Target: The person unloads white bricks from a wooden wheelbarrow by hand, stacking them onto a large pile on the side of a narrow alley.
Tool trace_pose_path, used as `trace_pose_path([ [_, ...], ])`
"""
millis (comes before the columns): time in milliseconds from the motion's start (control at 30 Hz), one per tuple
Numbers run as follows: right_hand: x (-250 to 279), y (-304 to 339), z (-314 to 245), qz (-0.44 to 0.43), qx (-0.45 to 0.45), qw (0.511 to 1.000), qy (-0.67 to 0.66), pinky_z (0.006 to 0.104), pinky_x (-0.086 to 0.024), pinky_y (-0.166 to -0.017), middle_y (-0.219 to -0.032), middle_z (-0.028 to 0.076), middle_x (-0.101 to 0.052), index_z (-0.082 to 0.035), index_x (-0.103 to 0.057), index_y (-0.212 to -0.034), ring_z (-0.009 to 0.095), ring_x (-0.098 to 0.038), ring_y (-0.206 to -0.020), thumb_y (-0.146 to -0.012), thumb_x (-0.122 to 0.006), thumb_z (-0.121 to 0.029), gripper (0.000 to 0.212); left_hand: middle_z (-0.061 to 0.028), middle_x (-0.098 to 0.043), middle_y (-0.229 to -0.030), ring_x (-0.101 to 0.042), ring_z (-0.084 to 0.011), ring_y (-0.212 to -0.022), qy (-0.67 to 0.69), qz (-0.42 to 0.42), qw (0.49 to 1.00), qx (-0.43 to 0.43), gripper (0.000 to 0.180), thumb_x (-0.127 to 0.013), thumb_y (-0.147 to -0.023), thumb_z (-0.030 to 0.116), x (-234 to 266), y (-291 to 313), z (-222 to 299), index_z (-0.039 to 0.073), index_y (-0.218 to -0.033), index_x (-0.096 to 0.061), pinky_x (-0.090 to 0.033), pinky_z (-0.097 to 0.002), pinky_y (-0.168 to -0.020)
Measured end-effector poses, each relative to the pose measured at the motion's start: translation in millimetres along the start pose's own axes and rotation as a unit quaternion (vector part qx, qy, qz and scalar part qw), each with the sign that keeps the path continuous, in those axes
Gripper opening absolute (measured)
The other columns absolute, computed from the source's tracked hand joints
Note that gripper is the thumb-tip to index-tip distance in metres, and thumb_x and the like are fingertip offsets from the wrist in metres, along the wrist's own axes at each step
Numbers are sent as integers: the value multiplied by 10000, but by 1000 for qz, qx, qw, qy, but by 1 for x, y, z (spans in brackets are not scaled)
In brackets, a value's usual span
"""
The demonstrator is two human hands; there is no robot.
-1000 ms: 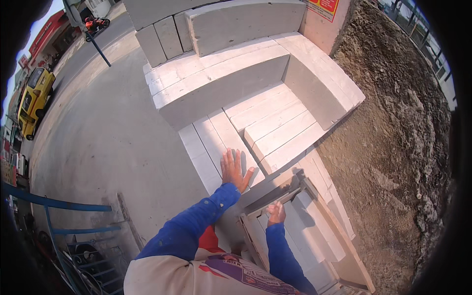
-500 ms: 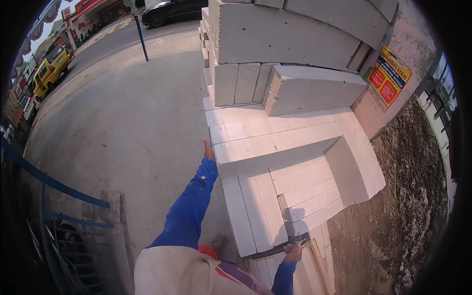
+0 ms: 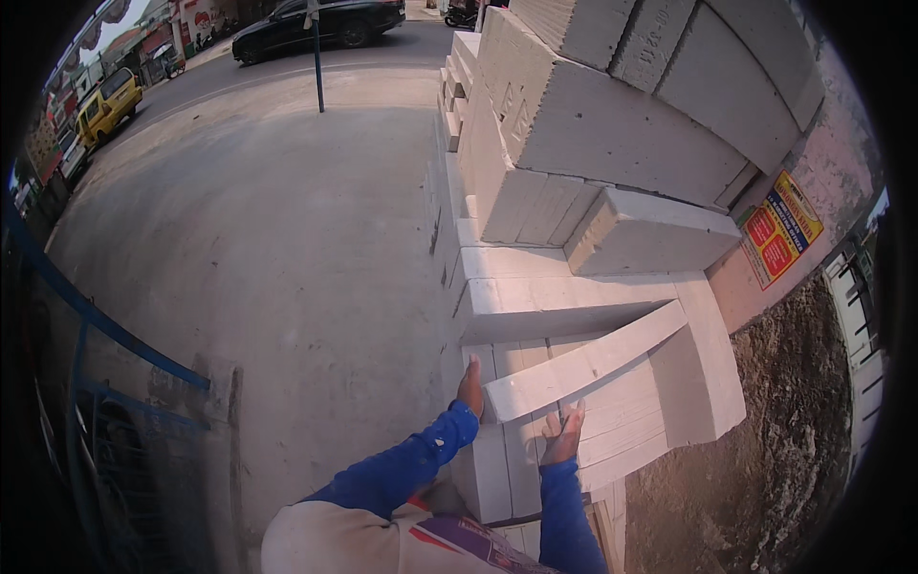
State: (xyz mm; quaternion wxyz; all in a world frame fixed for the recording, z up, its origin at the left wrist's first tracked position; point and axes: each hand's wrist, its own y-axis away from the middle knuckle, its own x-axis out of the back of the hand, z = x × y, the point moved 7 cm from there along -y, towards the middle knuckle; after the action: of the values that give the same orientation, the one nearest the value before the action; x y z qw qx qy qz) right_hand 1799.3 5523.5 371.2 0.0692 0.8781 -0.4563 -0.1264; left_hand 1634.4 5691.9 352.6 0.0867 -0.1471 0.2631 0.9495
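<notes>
A long white concrete block point(image 3: 588, 364) stands on edge, slanting across a stepped stack of like blocks. At its left end is my left hand point(image 3: 469, 386), the fingers stretched upward and lying against the end face. Close to its near side is my right hand point(image 3: 564, 433), open, with fingers apart and pointing up. Whether the right fingertips touch the block I cannot tell. Beneath lie flat rows of blocks point(image 3: 622, 421). Behind the slanted block, another block row point(image 3: 564, 297) forms a higher step.
Taller stacked blocks point(image 3: 612, 134) rise at the back, with a single block point(image 3: 655, 232) leaning before them. A post with a coloured poster point(image 3: 782, 230) stands right, beside rough soil point(image 3: 765, 411). Concrete pavement point(image 3: 316, 249) stretches left, near a blue railing point(image 3: 115, 330).
The block's left end has swung toward me, away from the row behind. My left hand has moved nearer with it. My right hand has risen from the lower edge to the block's near side.
</notes>
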Motion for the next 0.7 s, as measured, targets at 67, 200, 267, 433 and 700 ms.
trace_pose_path([
  [67,-26,-4,-5,-24,45,996,-74,378,-373,-1072,-1493,196,-293,27,-95,-1510,281,-447,-1282,-985,-436,-529,838,-232,-456,-1429,-391,-323,-1366,-109,-46,993,23,940,-284,-916,734,2,12,-45,-63,-1395,-424,-281,-346,-1121],
  [200,-9,36,-51,-74,12,984,-159,399,-443,-1015,-1449,216,-343,55,-141,-1475,295,-487,-1244,-974,-510,-471,815,-233,-490,-1392,-439,-371,-1304,-205,-207,957,15,863,-235,-928,715,-28,67,-101,35,-1419,-438,-303,-391,-1098],
  [267,35,42,-44,-34,1,994,-108,397,-441,-1014,-1442,207,-350,47,-145,-1475,295,-480,-1247,-976,-525,-424,785,-251,-450,-1411,-387,-378,-1341,-277,-306,910,-31,838,-256,-939,681,-46,96,-133,22,-1445,-369,-279,-451,-1107],
  [433,90,52,-56,33,63,995,71,387,-429,-1010,-1364,205,-450,38,-301,-1433,293,-497,-1229,-966,-552,-335,648,-273,-397,-1417,-312,-436,-1368,-390,-345,850,-84,813,-289,-939,659,-81,155,-172,18,-1438,-320,-256,-534,-1102],
  [700,94,-75,-123,164,50,821,544,401,-322,-1118,-1450,340,-342,50,-109,-1496,412,-370,-1358,-771,-756,-434,1086,-224,-268,-1534,-193,-392,-1444,-558,-326,739,-192,723,-309,-957,586,-59,114,-124,80,-1472,-339,-103,-514,-1175],
])
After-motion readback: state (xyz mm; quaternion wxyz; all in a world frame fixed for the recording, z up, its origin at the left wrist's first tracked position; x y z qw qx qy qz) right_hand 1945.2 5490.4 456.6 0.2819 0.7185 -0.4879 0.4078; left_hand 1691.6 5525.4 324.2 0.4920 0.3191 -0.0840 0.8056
